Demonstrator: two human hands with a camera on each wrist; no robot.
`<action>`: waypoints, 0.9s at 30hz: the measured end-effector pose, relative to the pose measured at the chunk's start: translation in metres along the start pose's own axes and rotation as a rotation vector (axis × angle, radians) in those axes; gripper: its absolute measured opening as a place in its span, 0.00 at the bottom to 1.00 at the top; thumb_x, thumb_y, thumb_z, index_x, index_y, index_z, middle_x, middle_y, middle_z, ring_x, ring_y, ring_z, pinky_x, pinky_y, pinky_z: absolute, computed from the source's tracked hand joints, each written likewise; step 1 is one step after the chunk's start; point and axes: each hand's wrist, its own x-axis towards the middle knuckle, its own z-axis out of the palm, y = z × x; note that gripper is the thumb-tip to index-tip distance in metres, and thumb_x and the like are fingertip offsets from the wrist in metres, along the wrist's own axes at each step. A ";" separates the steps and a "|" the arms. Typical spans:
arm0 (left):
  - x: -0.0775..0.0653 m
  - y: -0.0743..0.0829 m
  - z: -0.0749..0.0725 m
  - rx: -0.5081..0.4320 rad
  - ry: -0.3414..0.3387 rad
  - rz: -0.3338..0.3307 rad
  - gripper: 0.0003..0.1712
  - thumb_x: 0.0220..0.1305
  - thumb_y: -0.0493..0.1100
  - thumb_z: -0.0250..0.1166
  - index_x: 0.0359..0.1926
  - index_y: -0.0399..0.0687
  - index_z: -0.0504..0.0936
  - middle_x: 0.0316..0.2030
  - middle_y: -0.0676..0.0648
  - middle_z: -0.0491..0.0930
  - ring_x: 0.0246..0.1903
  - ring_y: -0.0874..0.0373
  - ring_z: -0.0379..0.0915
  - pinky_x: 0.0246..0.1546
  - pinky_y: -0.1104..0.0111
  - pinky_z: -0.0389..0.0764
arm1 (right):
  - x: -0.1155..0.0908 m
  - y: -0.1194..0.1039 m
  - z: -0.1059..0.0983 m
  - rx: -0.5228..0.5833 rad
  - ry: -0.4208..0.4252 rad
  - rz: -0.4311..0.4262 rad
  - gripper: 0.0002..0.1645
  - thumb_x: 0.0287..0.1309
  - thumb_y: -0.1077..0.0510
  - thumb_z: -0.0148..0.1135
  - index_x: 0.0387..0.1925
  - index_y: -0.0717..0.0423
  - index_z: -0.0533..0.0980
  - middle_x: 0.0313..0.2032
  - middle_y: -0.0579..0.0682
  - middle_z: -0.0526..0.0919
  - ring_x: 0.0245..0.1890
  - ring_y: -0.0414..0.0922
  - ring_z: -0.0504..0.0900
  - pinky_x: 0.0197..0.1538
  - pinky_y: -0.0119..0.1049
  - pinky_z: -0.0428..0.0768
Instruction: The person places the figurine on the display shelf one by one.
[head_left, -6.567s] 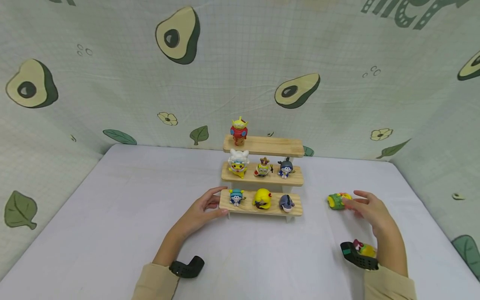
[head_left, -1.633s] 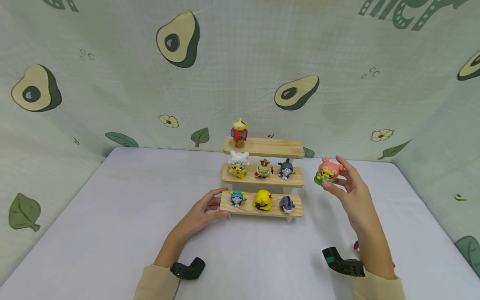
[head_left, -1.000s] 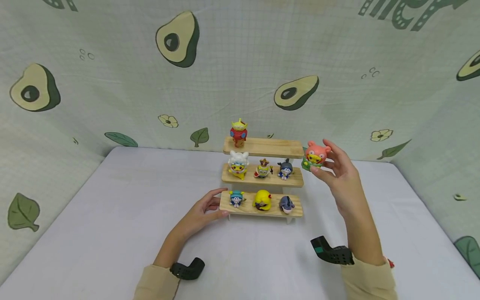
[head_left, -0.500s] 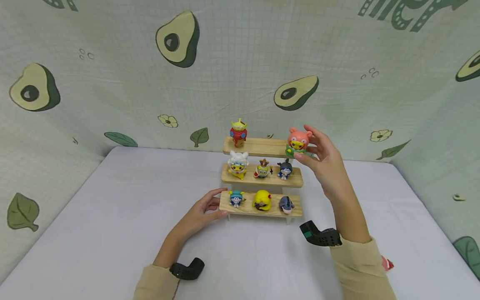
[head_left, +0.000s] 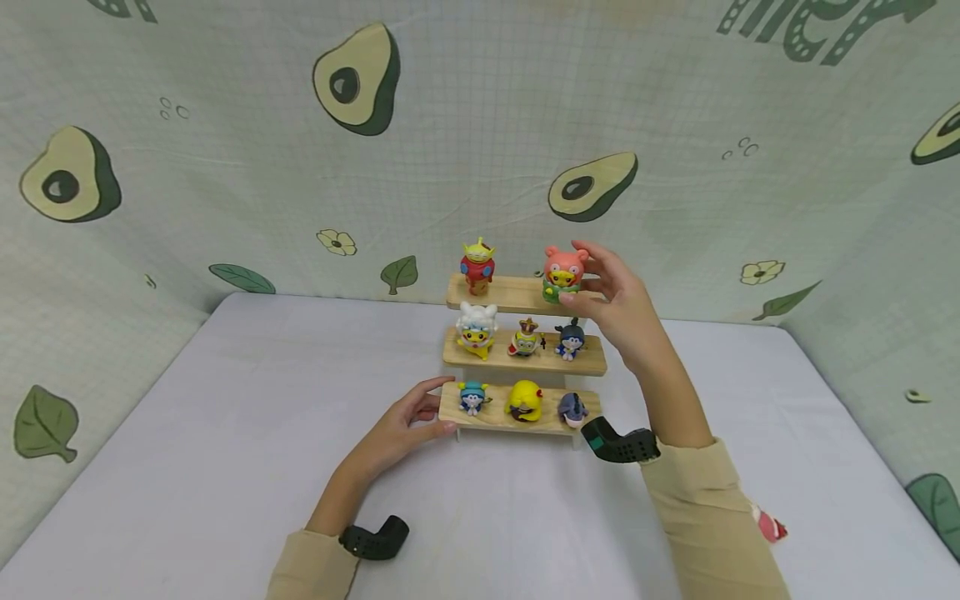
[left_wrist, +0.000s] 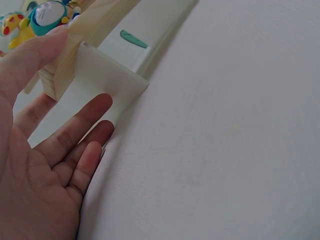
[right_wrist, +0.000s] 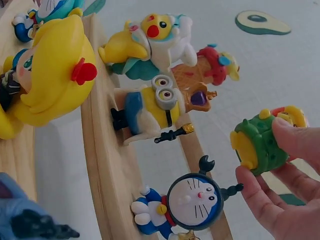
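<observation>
My right hand (head_left: 617, 302) holds a figurine (head_left: 564, 273) with a pink eared hood and a green body, pinched between thumb and fingers. In the head view it is over the right half of the top board. In the right wrist view, a gap separates its yellow underside from that board. My left hand (head_left: 402, 423) grips the left end of the bottom board of a three-tier wooden display shelf (head_left: 491, 417). The left wrist view shows the thumb (left_wrist: 52, 42) on top, the other fingers spread by the white support (left_wrist: 107, 70).
On the top tier's left stands a red-and-yellow alien figurine (head_left: 477, 267). Several figurines fill the lower tiers, among them a crowned Minion (head_left: 526, 337) and a yellow-hooded figurine (head_left: 524, 402). Another red-and-white item (head_left: 771, 527) lies partly hidden behind the right sleeve.
The right hand picked up the green figurine from the table at right, turned it upright and carried it left and up to the top tier. The left hand has stayed at the shelf.
</observation>
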 end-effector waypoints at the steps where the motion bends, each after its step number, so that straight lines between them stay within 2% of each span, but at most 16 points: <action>1: 0.000 0.000 0.000 0.001 0.000 -0.001 0.36 0.56 0.49 0.68 0.65 0.65 0.63 0.53 0.46 0.77 0.52 0.55 0.72 0.56 0.58 0.68 | 0.002 0.000 0.001 0.001 -0.004 0.003 0.39 0.57 0.61 0.61 0.68 0.45 0.57 0.60 0.53 0.69 0.55 0.50 0.70 0.51 0.36 0.75; 8: -0.001 0.001 0.000 0.001 0.005 -0.005 0.37 0.56 0.49 0.68 0.65 0.66 0.63 0.53 0.46 0.77 0.52 0.55 0.72 0.56 0.58 0.68 | 0.018 0.001 0.008 -0.012 -0.052 0.019 0.39 0.57 0.62 0.62 0.68 0.46 0.58 0.60 0.55 0.70 0.52 0.52 0.72 0.52 0.41 0.74; 13: -0.001 0.002 0.000 -0.003 -0.002 -0.002 0.37 0.56 0.49 0.68 0.65 0.66 0.63 0.53 0.46 0.76 0.52 0.55 0.72 0.56 0.58 0.68 | 0.026 0.003 0.013 -0.025 -0.080 0.064 0.40 0.57 0.63 0.62 0.68 0.48 0.57 0.61 0.55 0.70 0.53 0.54 0.72 0.55 0.46 0.74; 18: -0.001 0.002 0.000 -0.004 -0.002 0.002 0.37 0.56 0.49 0.68 0.65 0.66 0.62 0.52 0.46 0.77 0.51 0.55 0.72 0.56 0.58 0.68 | 0.032 0.002 0.015 -0.040 -0.072 0.102 0.39 0.56 0.63 0.62 0.68 0.47 0.58 0.60 0.55 0.71 0.54 0.54 0.73 0.54 0.45 0.75; 27: -0.001 0.001 0.000 -0.009 -0.002 -0.006 0.37 0.56 0.49 0.67 0.65 0.66 0.63 0.53 0.45 0.76 0.52 0.54 0.72 0.57 0.57 0.67 | 0.039 -0.001 0.020 -0.053 -0.079 0.115 0.37 0.55 0.63 0.64 0.65 0.48 0.61 0.59 0.55 0.72 0.53 0.52 0.74 0.54 0.46 0.75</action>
